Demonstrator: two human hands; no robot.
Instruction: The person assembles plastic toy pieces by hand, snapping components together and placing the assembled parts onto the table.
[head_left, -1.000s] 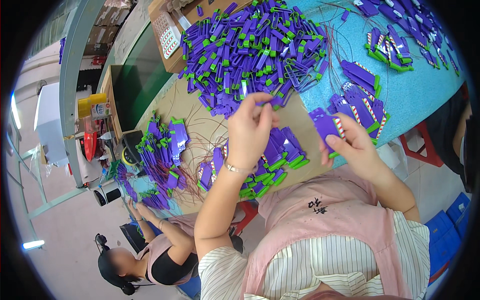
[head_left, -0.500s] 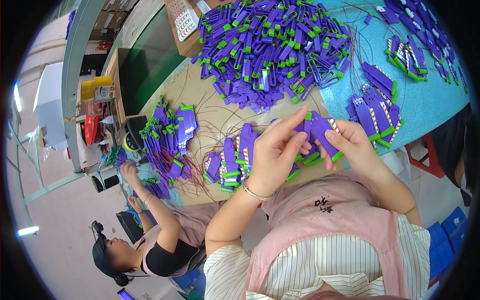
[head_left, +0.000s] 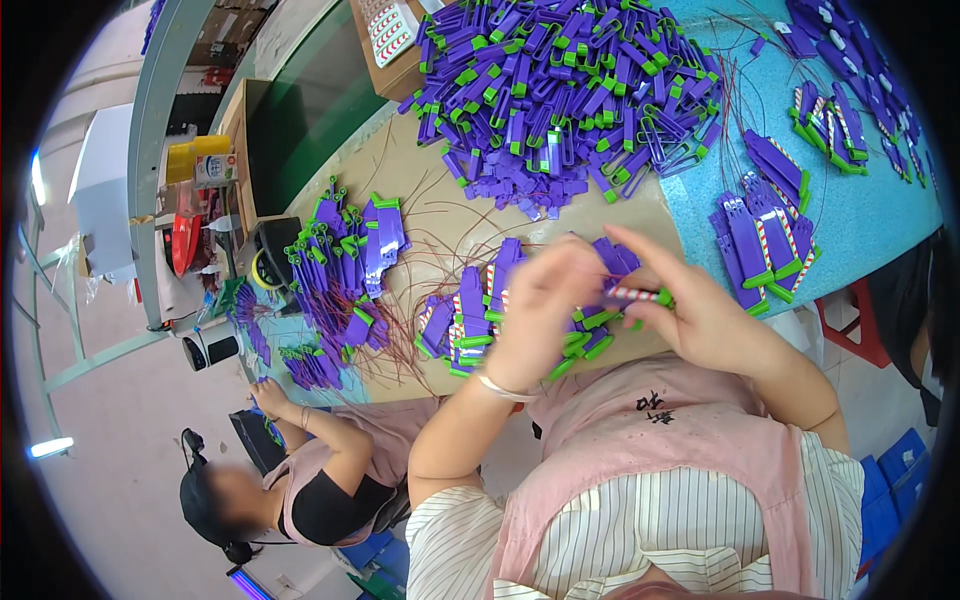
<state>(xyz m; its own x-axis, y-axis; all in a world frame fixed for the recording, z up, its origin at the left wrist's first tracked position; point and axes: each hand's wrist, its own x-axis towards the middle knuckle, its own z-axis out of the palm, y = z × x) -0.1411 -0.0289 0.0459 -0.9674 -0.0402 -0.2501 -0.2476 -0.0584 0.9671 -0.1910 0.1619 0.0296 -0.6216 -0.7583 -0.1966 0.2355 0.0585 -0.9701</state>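
Observation:
My right hand (head_left: 695, 305) is closed on a flat purple plastic piece (head_left: 634, 294) with a red-and-white striped edge and a green end. The piece is turned so that its striped edge shows. Right beside it is my left hand (head_left: 553, 295), smeared by motion, so I cannot make out its fingers or anything in them. Below and beside my hands lie several like purple pieces (head_left: 470, 310) with green ends and striped edges, partly hidden by my left hand.
A large heap of purple-and-green plastic parts (head_left: 570, 90) covers the far side of the table. Thin red wires (head_left: 425, 260) trail near a left pile (head_left: 345, 250). More striped pieces (head_left: 765, 240) lie on the blue surface at right. A co-worker (head_left: 330, 460) sits at left.
My right hand has turned the purple piece from flat to edge-on. My left hand has shifted and blurred beside it. The co-worker's hands have moved lower, and the view has shifted slightly.

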